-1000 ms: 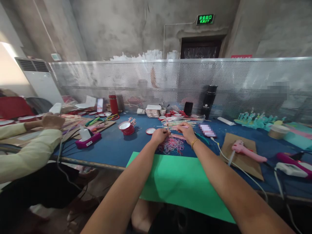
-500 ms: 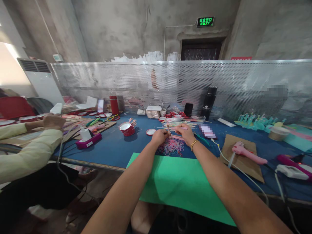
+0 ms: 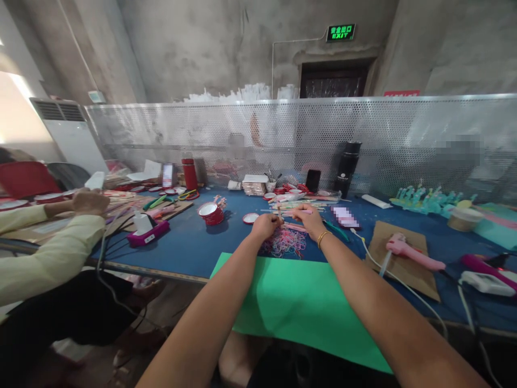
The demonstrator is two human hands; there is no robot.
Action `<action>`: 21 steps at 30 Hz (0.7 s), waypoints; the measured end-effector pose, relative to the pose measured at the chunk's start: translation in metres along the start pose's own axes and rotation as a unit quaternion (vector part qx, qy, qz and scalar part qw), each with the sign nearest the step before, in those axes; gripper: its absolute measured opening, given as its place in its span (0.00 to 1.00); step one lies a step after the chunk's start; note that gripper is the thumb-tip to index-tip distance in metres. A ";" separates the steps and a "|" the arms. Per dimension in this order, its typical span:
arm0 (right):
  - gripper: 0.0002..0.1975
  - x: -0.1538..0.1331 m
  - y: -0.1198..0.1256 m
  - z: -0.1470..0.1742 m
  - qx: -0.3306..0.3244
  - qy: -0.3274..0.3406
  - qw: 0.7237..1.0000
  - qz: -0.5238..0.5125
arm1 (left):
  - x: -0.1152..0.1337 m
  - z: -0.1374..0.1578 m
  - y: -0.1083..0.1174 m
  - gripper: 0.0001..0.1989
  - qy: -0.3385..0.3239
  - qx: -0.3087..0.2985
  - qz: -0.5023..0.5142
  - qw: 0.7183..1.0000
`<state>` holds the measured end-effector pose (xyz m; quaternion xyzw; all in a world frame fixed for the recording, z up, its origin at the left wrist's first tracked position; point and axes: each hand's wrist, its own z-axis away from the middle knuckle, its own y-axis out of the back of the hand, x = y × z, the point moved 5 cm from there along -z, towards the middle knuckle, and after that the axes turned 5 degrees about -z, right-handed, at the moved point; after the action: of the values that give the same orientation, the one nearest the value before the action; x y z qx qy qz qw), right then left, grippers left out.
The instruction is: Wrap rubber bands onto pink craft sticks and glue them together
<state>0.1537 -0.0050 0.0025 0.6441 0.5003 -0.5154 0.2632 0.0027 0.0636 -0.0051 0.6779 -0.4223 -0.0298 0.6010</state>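
Note:
My left hand [image 3: 266,226] is closed, pinching a small upright brownish stick [image 3: 279,212] between thumb and fingers. Facing it, my right hand [image 3: 310,220] closes on a slim pink pen-like tool [image 3: 305,212], whose inner end points toward the stick. Whether the two pieces touch is too small to tell. Just below both hands lies a tangled heap of pink, purple and blue cords [image 3: 285,242]. A green sheet [image 3: 299,307] stretches under my forearms at the table's front edge. Thin pale sticks [image 3: 278,203] lie scattered behind my hands.
A red-and-white tin [image 3: 211,214] and a round lid [image 3: 250,219] stand left of my hands. Rightward are a phone [image 3: 344,217], a white cable and a pink glue gun [image 3: 414,254] on cardboard. A co-worker's sleeve [image 3: 52,253] is at left. A black bottle [image 3: 349,170] stands behind.
The view has shifted very slightly. Both hands keep almost the same place and grip, and nothing has visibly been picked up or let go.

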 end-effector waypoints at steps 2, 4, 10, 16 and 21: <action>0.08 -0.002 0.000 0.000 0.003 0.007 1.000 -0.003 | 0.000 0.000 0.000 0.18 0.000 -0.001 0.003 1.000; 0.08 -0.002 -0.002 0.001 -0.008 0.000 1.000 -0.009 | 0.000 0.000 0.000 0.17 -0.001 0.001 0.007 1.000; 0.09 -0.004 -0.002 0.003 0.000 -0.003 1.000 0.003 | 0.000 0.000 0.000 0.20 -0.005 -0.002 0.008 1.000; 0.09 0.000 -0.005 0.003 -0.020 -0.028 0.999 -0.005 | 0.003 0.000 0.001 0.19 -0.008 0.000 0.019 1.000; 0.08 -0.002 0.000 0.000 -0.002 0.013 1.000 0.017 | 0.002 -0.001 0.001 0.22 -0.006 0.002 0.005 1.000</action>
<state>0.1540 -0.0059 0.0044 0.6585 0.4941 -0.5012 0.2665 0.0043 0.0629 -0.0030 0.6770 -0.4294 -0.0296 0.5971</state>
